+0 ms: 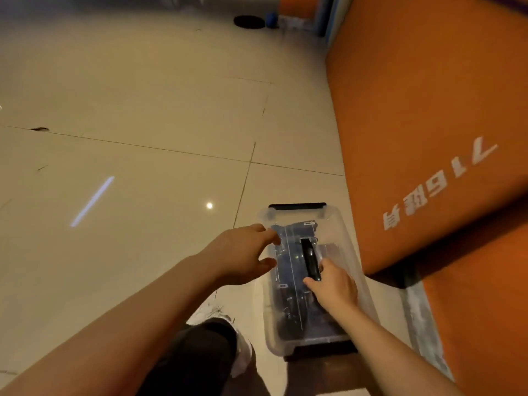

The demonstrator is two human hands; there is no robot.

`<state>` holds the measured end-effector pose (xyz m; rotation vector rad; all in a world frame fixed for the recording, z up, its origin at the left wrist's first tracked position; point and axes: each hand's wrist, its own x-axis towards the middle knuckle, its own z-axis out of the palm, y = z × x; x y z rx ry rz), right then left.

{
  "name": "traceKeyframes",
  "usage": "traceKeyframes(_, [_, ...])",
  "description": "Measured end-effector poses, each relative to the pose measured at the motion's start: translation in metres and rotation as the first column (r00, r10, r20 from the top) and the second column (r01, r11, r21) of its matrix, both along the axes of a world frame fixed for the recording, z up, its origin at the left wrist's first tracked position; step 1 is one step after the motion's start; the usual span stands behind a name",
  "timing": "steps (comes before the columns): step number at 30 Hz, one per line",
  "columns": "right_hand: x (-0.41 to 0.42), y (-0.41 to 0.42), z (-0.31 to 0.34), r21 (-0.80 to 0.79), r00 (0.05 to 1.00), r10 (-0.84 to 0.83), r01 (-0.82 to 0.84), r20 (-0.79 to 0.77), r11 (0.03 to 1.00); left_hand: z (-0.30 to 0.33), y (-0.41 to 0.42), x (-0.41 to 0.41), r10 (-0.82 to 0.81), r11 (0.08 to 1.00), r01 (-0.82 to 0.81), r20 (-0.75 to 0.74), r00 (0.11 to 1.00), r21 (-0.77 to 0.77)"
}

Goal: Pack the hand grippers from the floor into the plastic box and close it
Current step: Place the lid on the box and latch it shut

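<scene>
A clear plastic box (353,252) lies on the tiled floor beside an orange mat, with black latches at its far end (297,206) and near end. Dark hand grippers (287,252) show blurred through the clear plastic. A black bar (308,255) runs along the top middle; I cannot tell whether it is a lid handle or a gripper. My left hand (240,252) has its fingers spread, with the fingertips on the box's left rim. My right hand (334,284) pinches the near end of the black bar between thumb and fingers.
A thick orange mat (428,110) with white lettering rises just right of the box. My knee in dark trousers (200,352) and a white shoe (211,312) are left of the box's near end. A black round object (249,22) and a blue ball (271,20) lie far off.
</scene>
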<state>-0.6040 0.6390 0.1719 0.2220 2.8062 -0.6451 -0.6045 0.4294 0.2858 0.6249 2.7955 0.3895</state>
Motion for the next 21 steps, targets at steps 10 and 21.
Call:
traceKeyframes(10, [0.080,0.110,-0.004,-0.083,0.963,-0.262,0.266,0.059,0.960,-0.064,0.151,0.084,0.098,0.995,-0.098,0.115,0.989,-0.010])
traceKeyframes(21, [0.131,0.176,-0.004,-0.027,0.940,-0.336,0.338,0.061,0.941,-0.105,0.212,0.122,-0.249,0.795,0.418,0.392,0.886,-0.440])
